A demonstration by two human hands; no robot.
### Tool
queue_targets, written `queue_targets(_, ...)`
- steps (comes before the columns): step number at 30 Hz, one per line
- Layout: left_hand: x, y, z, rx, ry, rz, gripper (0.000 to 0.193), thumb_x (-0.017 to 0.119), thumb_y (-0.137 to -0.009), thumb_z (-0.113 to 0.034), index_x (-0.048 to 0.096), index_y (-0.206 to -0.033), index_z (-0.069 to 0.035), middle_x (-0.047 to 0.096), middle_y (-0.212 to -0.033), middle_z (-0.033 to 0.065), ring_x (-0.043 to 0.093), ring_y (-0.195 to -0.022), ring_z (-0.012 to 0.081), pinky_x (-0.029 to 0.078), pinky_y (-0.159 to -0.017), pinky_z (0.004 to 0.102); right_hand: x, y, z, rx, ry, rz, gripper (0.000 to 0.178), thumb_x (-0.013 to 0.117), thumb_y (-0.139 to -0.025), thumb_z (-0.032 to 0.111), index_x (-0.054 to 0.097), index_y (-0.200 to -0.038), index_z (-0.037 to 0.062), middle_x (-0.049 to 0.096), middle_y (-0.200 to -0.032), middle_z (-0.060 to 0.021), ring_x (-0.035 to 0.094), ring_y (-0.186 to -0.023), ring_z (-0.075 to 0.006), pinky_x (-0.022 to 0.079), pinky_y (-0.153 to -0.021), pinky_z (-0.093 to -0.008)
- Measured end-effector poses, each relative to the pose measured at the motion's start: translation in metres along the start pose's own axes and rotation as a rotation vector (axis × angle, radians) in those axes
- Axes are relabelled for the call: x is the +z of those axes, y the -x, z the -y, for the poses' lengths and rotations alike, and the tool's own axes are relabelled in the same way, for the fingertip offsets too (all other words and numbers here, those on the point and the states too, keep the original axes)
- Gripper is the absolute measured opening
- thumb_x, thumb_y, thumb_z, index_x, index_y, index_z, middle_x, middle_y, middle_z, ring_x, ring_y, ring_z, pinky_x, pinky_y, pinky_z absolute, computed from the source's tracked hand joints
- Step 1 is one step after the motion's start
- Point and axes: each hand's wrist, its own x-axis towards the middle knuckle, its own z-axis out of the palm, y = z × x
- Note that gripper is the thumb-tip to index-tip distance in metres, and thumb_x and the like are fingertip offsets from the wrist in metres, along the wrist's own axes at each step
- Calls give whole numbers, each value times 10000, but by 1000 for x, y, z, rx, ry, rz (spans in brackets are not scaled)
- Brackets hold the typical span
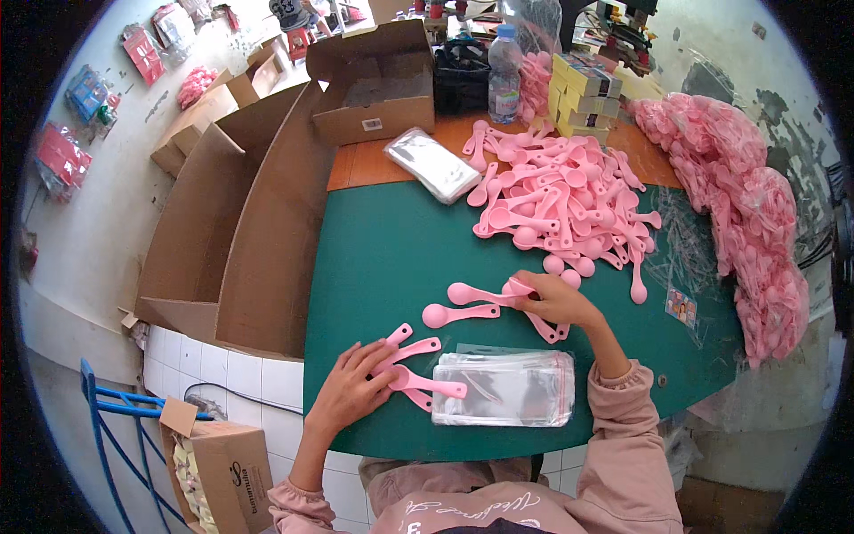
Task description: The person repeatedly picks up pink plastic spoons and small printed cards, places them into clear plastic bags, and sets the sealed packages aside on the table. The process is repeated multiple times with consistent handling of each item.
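Observation:
My left hand (351, 387) is closed over several pink measuring spoons (438, 387) at the near left of the table. Their handles fan out past my fingers, and most bowls are hidden under the hand. One handle reaches over a stack of clear plastic bags (516, 392). With its fingers pinched, my right hand (565, 301) grips a pink measuring spoon (519, 286) above a few others. Just left of it lie two loose spoons, one (461, 314) with its bowl to the left. Beyond the right hand spreads a large pile of pink spoons (556, 191).
A second bag stack (433, 165) lies by the open cardboard box (374, 111). A water bottle (503, 76) and yellow boxes (583, 93) stand at the back. Big cartons (267, 231) flank the green tabletop (374, 258) on the left; bagged pink spoons (747, 205) line the right.

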Motion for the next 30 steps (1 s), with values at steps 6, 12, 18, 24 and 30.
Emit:
queue_targets(6,13,1,9,28,23,-129,226,654,-679,-97,544,-877,-98,510,-1178,82,458,-1127,275,386,-928,428,3,1,-10,30,-142,2,344,612,-789,227,516,-1051,27,591,-862,-116,568,-781,-185,431,-653,-313)
queue_targets(12,14,-13,24,-52,106,-205,300,611,-687,-32,549,-981,-45,511,-1143,127,458,-1117,295,386,-928,392,1,2,-8,48,-215,-28,405,594,-780,149,485,-1149,24,585,-960,-109,563,-863,-166,442,-755,-267)
queue_targets(18,24,-40,44,-14,67,-264,269,575,-701,-27,489,-956,-19,501,-1152,137,456,-1117,297,364,-915,398,-5,4,-1,139,-428,2,394,556,-781,69,467,-1164,54,529,-989,-36,501,-896,-111,421,-771,-239)
queue_targets(24,33,-73,41,-59,-31,-317,247,566,-733,-68,488,-964,-31,501,-1144,126,466,-1099,280,366,-889,384,-11,4,13,133,-491,-39,402,575,-783,57,459,-1167,64,504,-888,4,475,-745,-59,401,-618,-197)
queue_targets(30,39,-98,46,-207,223,-414,208,569,-744,-70,491,-927,-11,510,-1128,132,487,-1039,285,388,-859,378,-5,1,14,289,-850,-167,339,564,-779,45,460,-1100,19,501,-767,8,485,-645,-46,395,-521,-191)
